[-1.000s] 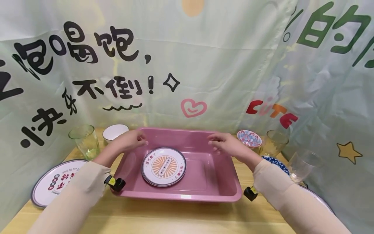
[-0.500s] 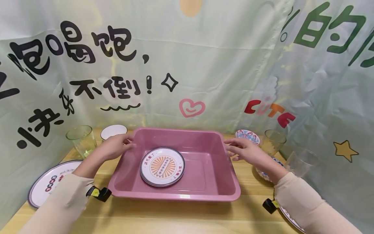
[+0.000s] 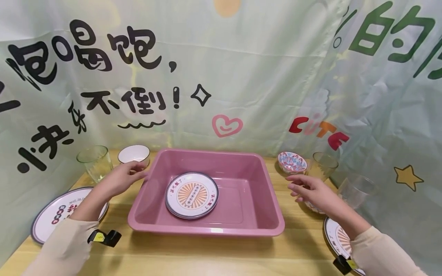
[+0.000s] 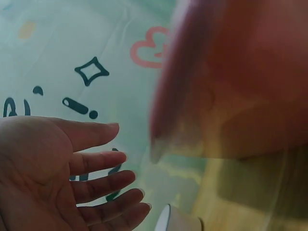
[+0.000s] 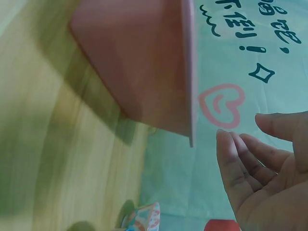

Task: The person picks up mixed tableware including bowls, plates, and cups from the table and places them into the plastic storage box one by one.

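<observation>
A pink rectangular basin [image 3: 238,227] stands on the wooden table, with a stack of round white plates [image 3: 192,196] in its left half. The top plate bears an orange sunburst and red writing. My left hand [image 3: 121,178] is just off the basin's left rim, in front of a white bowl [image 3: 134,154]; its fingers are spread and hold nothing in the left wrist view. To the right of the basin, my right hand [image 3: 312,191] hovers over the table with relaxed, slightly bent fingers and nothing in them. Below it a patterned bowl is partly hidden.
At left are a green-tinted glass [image 3: 94,163] and a large white plate [image 3: 58,216]. At right stand a floral bowl [image 3: 292,162], an amber glass [image 3: 322,165], a clear glass [image 3: 357,189] and a plate [image 3: 336,235] partly under the sleeve. A printed curtain [image 3: 193,57] encloses the back and sides.
Both hands have moved outward from above the basin, the left to the left and the right to the right. The basin and its plates look unmoved.
</observation>
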`<state>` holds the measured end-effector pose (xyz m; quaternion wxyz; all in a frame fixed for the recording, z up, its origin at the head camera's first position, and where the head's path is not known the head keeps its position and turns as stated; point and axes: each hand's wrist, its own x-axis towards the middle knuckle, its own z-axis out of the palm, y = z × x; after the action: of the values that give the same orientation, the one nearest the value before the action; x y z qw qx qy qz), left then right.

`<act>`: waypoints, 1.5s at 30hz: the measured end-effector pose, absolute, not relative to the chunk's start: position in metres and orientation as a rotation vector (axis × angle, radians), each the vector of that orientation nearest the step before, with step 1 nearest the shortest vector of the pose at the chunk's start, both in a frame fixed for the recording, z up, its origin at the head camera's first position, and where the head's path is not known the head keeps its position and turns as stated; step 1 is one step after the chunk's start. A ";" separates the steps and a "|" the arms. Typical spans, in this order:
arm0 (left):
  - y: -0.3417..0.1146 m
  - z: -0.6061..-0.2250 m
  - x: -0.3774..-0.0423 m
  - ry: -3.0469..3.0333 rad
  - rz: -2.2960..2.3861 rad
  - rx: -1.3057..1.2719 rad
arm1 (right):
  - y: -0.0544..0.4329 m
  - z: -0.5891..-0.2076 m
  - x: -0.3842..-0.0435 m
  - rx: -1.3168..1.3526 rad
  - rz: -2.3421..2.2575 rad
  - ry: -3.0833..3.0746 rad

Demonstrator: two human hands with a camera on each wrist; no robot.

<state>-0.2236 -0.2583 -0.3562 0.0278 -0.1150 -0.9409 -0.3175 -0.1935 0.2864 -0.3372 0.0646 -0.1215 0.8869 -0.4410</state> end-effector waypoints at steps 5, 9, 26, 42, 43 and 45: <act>-0.264 -0.368 -0.223 -2.891 -1.194 -0.292 | 0.296 -0.342 -0.184 -0.306 -1.320 2.669; -0.267 -0.378 -0.225 -2.819 -1.451 -0.275 | 0.304 -0.345 -0.177 -0.333 -1.307 2.714; -0.268 -0.411 -0.234 -2.722 -1.768 -0.325 | 0.346 -0.362 -0.147 -0.190 -1.168 2.856; -0.260 -0.429 -0.233 -2.492 -2.188 -0.259 | 0.397 -0.381 -0.138 -0.022 -0.807 2.979; -0.260 -0.429 -0.232 -2.491 -2.193 -0.249 | 0.399 -0.382 -0.138 -0.009 -0.786 2.980; -0.260 -0.429 -0.231 -2.486 -2.201 -0.231 | 0.404 -0.386 -0.138 0.002 -0.743 3.007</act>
<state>-0.2309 -0.2599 -0.4285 -0.0932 -0.0690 -0.7438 -0.6583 -0.1382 0.4044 -0.3857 0.0222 0.0007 0.9706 -0.2397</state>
